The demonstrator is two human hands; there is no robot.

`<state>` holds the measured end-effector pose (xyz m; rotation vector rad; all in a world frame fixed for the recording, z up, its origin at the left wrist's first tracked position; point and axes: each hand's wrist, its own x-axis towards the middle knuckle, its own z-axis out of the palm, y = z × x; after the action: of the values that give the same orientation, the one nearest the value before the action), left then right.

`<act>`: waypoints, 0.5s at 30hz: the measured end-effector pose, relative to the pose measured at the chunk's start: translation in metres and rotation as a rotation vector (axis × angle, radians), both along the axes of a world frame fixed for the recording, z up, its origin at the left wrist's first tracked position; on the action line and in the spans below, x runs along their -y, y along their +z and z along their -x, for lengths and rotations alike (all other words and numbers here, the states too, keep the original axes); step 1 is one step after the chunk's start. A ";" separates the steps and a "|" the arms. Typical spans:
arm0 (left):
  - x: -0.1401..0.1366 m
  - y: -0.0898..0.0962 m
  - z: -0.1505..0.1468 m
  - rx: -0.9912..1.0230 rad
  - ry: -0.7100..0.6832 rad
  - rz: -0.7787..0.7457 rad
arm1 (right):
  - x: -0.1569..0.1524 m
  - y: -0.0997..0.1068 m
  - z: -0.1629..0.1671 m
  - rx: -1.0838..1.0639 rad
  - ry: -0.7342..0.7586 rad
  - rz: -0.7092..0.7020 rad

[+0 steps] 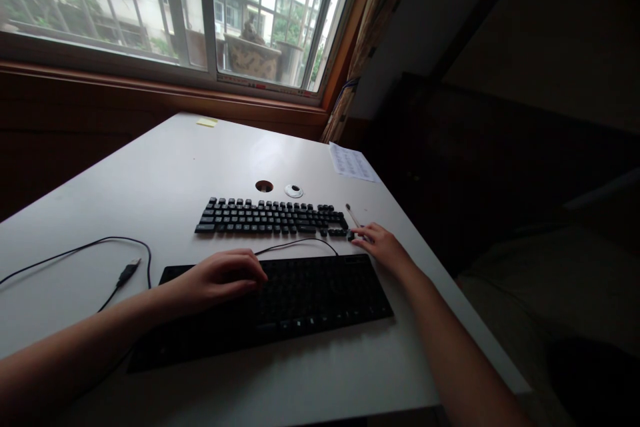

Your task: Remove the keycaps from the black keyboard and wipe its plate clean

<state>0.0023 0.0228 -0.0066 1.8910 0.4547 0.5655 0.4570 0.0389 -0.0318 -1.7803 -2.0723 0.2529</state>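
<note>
Table: A white table fills the view's middle, its far edge toward a barred window and a patterned curtain.
Keyboard: A long black keyboard lies along the table's near edge, its face mostly too dark to read.
Keys: Small black keys sit in rows between the keyboard and the table's far edge, apart from both.
Left hand: The left hand is poised above the keyboard, fingers curled close to each other; whether they pinch or touch anything cannot be told.
Right hand: The right hand reaches in from the table's right edge, thumb and forefinger at 1 black key at the rows' right end; whether they pinch it cannot be told.
Stick: A thin stick with a dark tip slants beside the right hand's fingers, its lower end hidden.
Cable: A black cable loops toward the table's left edge, its plug lying left of the keyboard.
Hole: 1 round hole opens behind the keys, a pale ring just to its right.
Paper: A printed sheet lies at the table's far right corner, a yellow note near the far left corner.
</note>
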 end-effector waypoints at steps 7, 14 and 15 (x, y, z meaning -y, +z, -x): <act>-0.001 -0.002 0.000 -0.005 0.000 -0.017 | 0.003 0.000 -0.005 -0.010 -0.017 -0.002; -0.001 -0.003 0.000 0.001 -0.003 -0.018 | 0.007 -0.004 -0.008 -0.011 -0.072 0.010; -0.001 -0.003 0.000 0.002 -0.002 -0.017 | 0.007 -0.005 -0.007 -0.011 -0.074 0.010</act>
<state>0.0027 0.0235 -0.0092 1.9067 0.4476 0.5719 0.4644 0.0314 -0.0364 -1.8531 -1.9963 0.2523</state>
